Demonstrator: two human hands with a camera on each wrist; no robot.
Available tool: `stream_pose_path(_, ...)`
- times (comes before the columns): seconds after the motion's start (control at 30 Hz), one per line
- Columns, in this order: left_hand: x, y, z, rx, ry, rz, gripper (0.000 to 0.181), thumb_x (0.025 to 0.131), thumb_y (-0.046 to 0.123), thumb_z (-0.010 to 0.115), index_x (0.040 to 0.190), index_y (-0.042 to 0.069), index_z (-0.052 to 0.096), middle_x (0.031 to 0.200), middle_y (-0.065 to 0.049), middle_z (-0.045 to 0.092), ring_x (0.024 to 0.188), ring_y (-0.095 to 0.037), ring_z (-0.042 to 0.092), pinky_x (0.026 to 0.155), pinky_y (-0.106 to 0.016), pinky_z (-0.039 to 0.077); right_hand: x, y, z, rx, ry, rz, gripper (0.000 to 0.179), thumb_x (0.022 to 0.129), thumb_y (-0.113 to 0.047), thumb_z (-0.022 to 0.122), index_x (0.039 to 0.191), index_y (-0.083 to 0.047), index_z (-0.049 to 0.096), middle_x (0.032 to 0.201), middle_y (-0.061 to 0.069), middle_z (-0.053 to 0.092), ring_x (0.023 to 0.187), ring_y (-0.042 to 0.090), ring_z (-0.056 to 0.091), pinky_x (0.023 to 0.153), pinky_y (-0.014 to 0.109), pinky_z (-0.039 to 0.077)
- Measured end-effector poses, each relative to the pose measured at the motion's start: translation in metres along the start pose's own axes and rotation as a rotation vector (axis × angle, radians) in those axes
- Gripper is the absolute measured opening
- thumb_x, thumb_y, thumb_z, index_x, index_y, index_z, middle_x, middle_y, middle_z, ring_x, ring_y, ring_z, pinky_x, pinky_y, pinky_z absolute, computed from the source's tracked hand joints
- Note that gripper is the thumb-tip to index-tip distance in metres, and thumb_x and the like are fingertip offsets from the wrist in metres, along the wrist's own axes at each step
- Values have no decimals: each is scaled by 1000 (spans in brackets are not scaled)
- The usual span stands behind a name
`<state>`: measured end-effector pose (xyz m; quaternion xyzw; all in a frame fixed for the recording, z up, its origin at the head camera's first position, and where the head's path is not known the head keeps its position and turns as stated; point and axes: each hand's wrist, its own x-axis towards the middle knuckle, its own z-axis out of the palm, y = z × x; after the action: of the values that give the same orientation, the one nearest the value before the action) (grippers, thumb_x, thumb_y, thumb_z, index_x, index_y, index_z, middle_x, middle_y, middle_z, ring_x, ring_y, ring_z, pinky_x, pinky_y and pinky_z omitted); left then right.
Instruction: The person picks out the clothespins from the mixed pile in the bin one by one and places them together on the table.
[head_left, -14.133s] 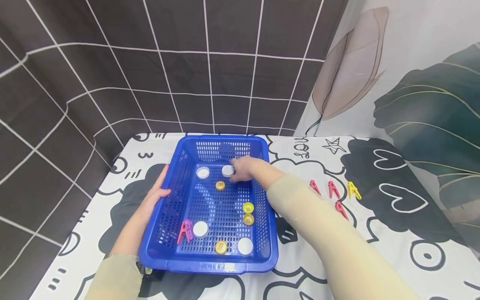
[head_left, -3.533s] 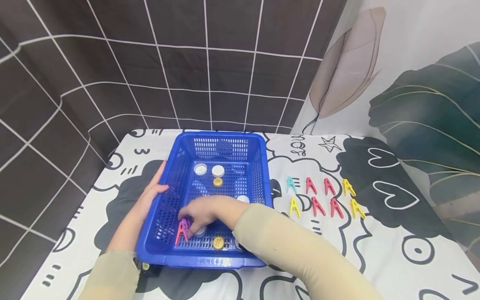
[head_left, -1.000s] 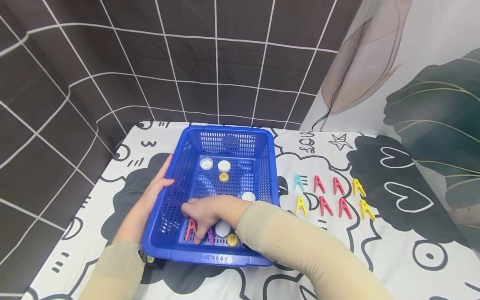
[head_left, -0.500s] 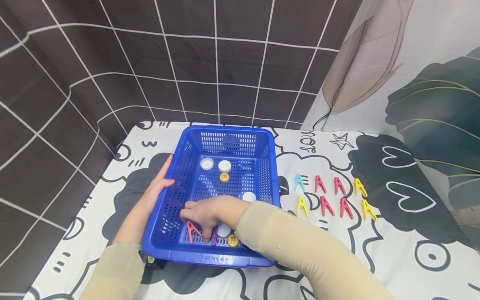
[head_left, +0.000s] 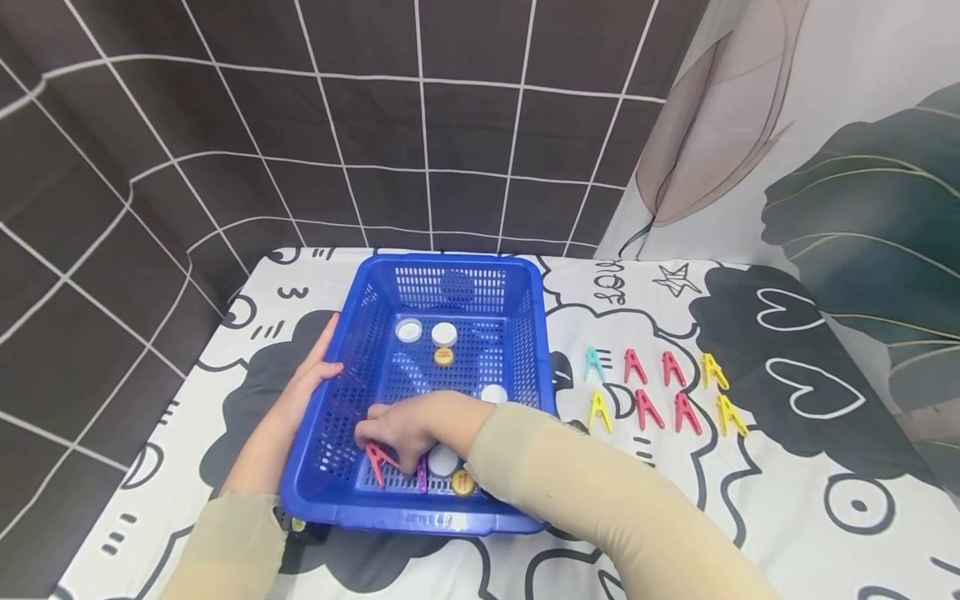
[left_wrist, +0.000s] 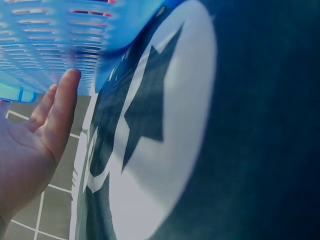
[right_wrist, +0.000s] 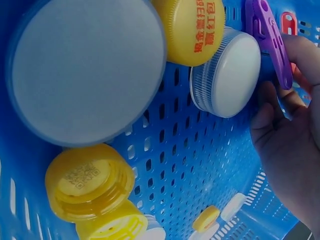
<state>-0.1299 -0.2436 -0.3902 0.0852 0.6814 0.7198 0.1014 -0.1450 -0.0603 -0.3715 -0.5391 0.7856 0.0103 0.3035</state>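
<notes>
A blue perforated basket [head_left: 405, 518] stands on the patterned cloth. My left hand [head_left: 303, 383] rests against its left side, fingers extended; in the left wrist view that hand [left_wrist: 40, 135] touches the wall from outside. My right hand [head_left: 408, 425] reaches into the near left part and pinches a red clothespin [head_left: 377, 468] with curled fingers. A purple clothespin [head_left: 422, 475] lies right beside the thumb, overlapping the hand in the right wrist view. Close by are a white cap [head_left: 443, 460] and a yellow cap [head_left: 462, 482] with red print.
Two white caps [head_left: 444, 335] and a small yellow cap [head_left: 444, 357] lie deeper in the basket. My right forearm hides the near right corner. On the cloth to the right, two rows of clothespins [head_left: 647, 408] stand: turquoise, red and yellow.
Since the oldest frame, the clothespins at right have grown into two rows. My right hand has come from the basket's far end to its near left. The purple clothespin now lies apart from the red one.
</notes>
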Motion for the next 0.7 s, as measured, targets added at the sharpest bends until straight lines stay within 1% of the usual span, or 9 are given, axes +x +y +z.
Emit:
stream_pose_path(0.13, 1, 0, -1, 16, -8, -5, 71, 92, 5, 30, 152, 25, -2, 157, -11, 2, 140, -34, 9, 103, -15, 31, -1, -3, -4, 11, -25, 26, 59, 71, -19, 80, 120, -27, 49, 107, -8, 46, 97, 6, 48, 81, 18, 44)
stream_pose_path(0.3, 1, 0, 0, 24, -8, -6, 71, 91, 5, 31, 152, 23, -2, 157, -12, 3, 140, -35, 9, 102, -15, 30, -5, -7, -12, -36, -51, 19, 57, 71, -20, 79, 120, -25, 50, 105, -7, 52, 97, 6, 50, 83, 18, 43)
stream_pose_path(0.4, 2, 1, 1, 15, -4, -2, 72, 91, 4, 31, 152, 22, -2, 156, -13, 3, 140, -35, 9, 104, -16, 29, -8, -8, -17, -41, -53, 16, 57, 72, -18, 78, 121, -23, 49, 104, -6, 53, 96, 6, 50, 84, 18, 43)
stream_pose_path(0.6, 1, 2, 2, -5, 2, 4, 72, 90, 1, 30, 151, 17, -4, 156, -15, 1, 140, -36, 8, 105, -18, 29, -18, -5, -31, 31, -40, 43, 62, 72, -14, 77, 126, -23, 47, 105, -5, 54, 97, 7, 51, 84, 19, 44)
stream_pose_path(0.7, 0, 2, 1, -14, -6, 3, 71, 90, 2, 29, 151, 18, -5, 156, -15, 0, 140, -36, 7, 106, -19, 29, -25, -4, -39, 79, -32, 54, 64, 74, -12, 76, 129, -23, 46, 108, -5, 55, 97, 7, 52, 85, 20, 44)
